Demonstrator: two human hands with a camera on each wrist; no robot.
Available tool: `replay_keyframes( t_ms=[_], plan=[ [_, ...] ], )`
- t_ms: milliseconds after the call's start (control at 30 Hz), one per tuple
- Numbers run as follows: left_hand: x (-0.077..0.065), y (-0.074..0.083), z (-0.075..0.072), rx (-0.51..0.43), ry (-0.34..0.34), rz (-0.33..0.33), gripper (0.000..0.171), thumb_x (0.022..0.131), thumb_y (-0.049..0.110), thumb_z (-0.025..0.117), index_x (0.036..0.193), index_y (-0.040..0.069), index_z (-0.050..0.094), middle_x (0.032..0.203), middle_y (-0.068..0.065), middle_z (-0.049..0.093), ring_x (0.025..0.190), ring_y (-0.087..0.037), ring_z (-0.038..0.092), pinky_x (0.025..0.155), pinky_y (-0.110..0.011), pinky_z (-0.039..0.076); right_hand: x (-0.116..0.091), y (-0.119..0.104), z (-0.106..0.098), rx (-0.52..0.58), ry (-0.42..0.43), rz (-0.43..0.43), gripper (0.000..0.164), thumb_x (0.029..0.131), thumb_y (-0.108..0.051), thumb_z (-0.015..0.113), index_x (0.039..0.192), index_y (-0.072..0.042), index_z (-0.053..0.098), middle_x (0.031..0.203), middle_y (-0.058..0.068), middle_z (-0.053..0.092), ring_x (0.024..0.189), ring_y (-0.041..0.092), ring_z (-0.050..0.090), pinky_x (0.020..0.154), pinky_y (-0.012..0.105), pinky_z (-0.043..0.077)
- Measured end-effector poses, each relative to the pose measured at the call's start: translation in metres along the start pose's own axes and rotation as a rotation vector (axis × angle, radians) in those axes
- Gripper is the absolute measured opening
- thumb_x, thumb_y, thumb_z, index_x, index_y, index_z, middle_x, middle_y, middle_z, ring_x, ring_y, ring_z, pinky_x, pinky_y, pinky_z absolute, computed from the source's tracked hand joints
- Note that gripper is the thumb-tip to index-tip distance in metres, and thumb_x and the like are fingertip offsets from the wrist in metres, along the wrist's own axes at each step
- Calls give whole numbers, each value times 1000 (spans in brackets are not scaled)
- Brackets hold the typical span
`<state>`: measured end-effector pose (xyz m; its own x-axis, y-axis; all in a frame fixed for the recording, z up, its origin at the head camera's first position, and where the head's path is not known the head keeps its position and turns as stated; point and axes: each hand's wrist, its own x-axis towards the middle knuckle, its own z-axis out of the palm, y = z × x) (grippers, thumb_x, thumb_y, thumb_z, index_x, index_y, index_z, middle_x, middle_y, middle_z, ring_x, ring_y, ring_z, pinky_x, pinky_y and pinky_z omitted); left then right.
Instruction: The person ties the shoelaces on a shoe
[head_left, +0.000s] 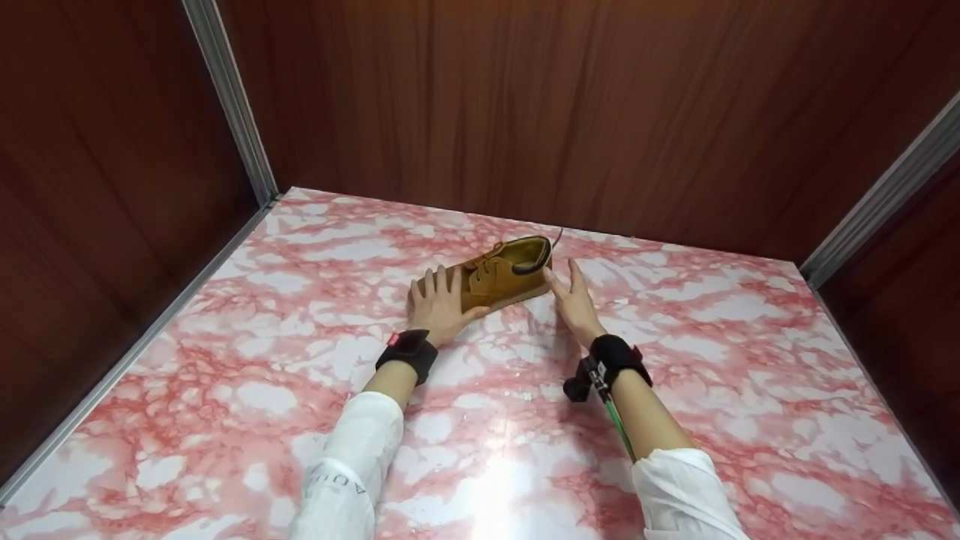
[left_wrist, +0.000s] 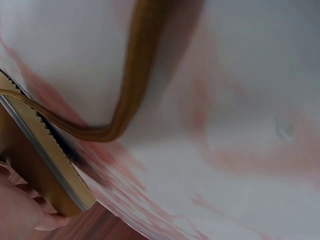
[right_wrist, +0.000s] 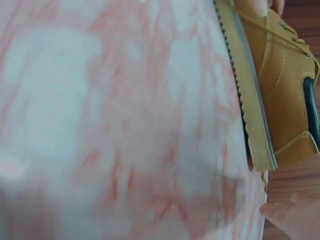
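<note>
A tan leather lace-up shoe (head_left: 517, 277) with a ridged pale sole stands upright on the table, toe to the left and heel to the right. My left hand (head_left: 441, 306) rests over its toe, fingers straight and spread, thumb out along the near side. In the left wrist view, left fingertips (left_wrist: 52, 220) touch the toe, and a brown lace (left_wrist: 107, 131) loops across close to the camera. Just beside the heel is my right hand (head_left: 576, 304), its fingers extended and holding nothing. The right wrist view shows the shoe's side (right_wrist: 282, 95) and right fingertips (right_wrist: 280, 212) near the heel.
The table (head_left: 247, 420) has a red-and-white marbled top. Dark wood panels (head_left: 480, 105) rise behind it and on both sides, with metal corner posts (head_left: 232, 97). Black wrist straps (head_left: 409, 354) are on both arms, a small camera (head_left: 581, 381) hanging from the right one.
</note>
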<state>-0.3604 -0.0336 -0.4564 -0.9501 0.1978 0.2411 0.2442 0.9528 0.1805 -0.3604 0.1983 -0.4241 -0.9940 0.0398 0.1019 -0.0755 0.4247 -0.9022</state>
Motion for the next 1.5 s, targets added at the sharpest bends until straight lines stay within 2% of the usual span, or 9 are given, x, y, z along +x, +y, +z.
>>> replay_keyframes(
  t_ms=[167, 267, 400, 667, 867, 1133, 1233, 1367, 1500],
  plan=[
    [0, -1, 2, -62, -25, -9, 90, 81, 65, 43, 144, 5, 18, 142, -23, 18, 128, -41, 12, 97, -59, 7, 5, -2, 9, 67, -23, 8, 81, 89, -49, 48, 144, -6, 7, 148, 13, 9, 132, 23, 9, 103, 35, 11],
    [0, -1, 4, -64, -27, -16, 88, 83, 62, 44, 143, 3, 18, 142, -24, 18, 128, -41, 11, 97, -59, 7, 7, -3, 15, 79, -37, -1, 81, 90, -46, 49, 144, -5, 6, 148, 14, 7, 132, 23, 7, 103, 35, 10],
    [0, -2, 7, -35, -21, -36, 87, 85, 60, 43, 142, 0, 19, 142, -23, 20, 128, -40, 13, 97, -59, 8, 11, -3, 23, 80, -38, -20, 78, 91, -42, 50, 144, -3, 8, 147, 15, 9, 132, 24, 8, 103, 35, 9],
    [-1, 0, 8, 47, 18, -30, 82, 87, 56, 42, 140, -3, 21, 141, -21, 24, 127, -38, 17, 97, -58, 11, 20, -3, 34, 125, 17, -113, 68, 93, -30, 52, 141, 2, 18, 142, 19, 25, 128, 26, 23, 102, 30, 17],
    [-3, 1, 5, 32, 13, -28, 81, 87, 54, 43, 140, -4, 20, 141, -21, 23, 128, -38, 16, 97, -58, 11, 24, -2, 36, 70, 37, -82, 71, 94, -29, 50, 141, 5, 11, 144, 21, 16, 130, 26, 16, 103, 30, 12],
    [-1, 2, 6, 36, -3, -29, 81, 88, 53, 43, 140, -5, 20, 142, -20, 22, 128, -38, 15, 97, -57, 11, 31, -3, 37, 74, 65, -12, 66, 95, -24, 47, 142, 4, 11, 144, 21, 17, 130, 28, 17, 103, 31, 13],
    [0, 3, 7, 40, 3, -32, 80, 88, 52, 44, 140, -5, 20, 142, -20, 23, 128, -37, 16, 98, -56, 11, 33, -5, 38, 145, 83, 11, 60, 93, -17, 47, 141, 1, 16, 141, 20, 25, 128, 27, 23, 102, 31, 17],
    [0, 4, 7, 6, 34, -32, 81, 87, 52, 45, 139, -6, 22, 140, -20, 25, 127, -37, 18, 97, -56, 10, 34, -9, 41, 328, 107, 36, 56, 90, -5, 45, 141, -2, 21, 139, 17, 30, 126, 24, 28, 100, 28, 21],
    [2, 3, 4, -24, -9, -49, 82, 87, 53, 45, 140, -5, 20, 141, -20, 23, 127, -37, 16, 98, -56, 8, 34, -13, 43, 411, 127, 50, 58, 87, 1, 41, 141, -1, 21, 140, 17, 29, 125, 23, 28, 98, 25, 23]
  ],
)
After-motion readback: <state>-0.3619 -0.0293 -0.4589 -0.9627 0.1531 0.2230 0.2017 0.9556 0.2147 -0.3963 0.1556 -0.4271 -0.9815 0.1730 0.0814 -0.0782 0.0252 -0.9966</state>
